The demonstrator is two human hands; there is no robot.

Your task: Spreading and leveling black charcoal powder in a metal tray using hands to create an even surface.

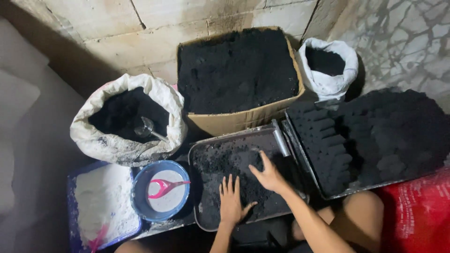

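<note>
Both hands lie flat in a shallow metal tray [201, 161] of black, crumbly powder [220, 161] that sits on the floor in front of the person's knees. The left hand [231, 202] is palm down with its fingers [230, 185] spread open, gripping nothing, resting on the powder near the tray's front edge. The right hand [268, 177] reaches a little further in, fingers likewise open and splayed, pressed onto the same dark heap; held this way, the palms seem suited to spreading or kneading the loose material rather than picking it up.

A short metal tube [281, 140] rests on the tray's right rim, within easy reach. Just to the right, a second tray [304, 166] holds rows of black moulded blocks [370, 136], stacked close together. Behind the working tray stands a cardboard box [243, 119] filled to the brim with the same black powder. A white sack [108, 143] at the left holds more dark powder, with a metal scoop [149, 129] stuck in it, and a smaller white bag [328, 82] at the back right is also filled with black material. At the near left, a blue bowl [140, 199] holds pale liquid or paste and a pink spoon [165, 186], beside a blue tub [71, 206] of white powder
</note>
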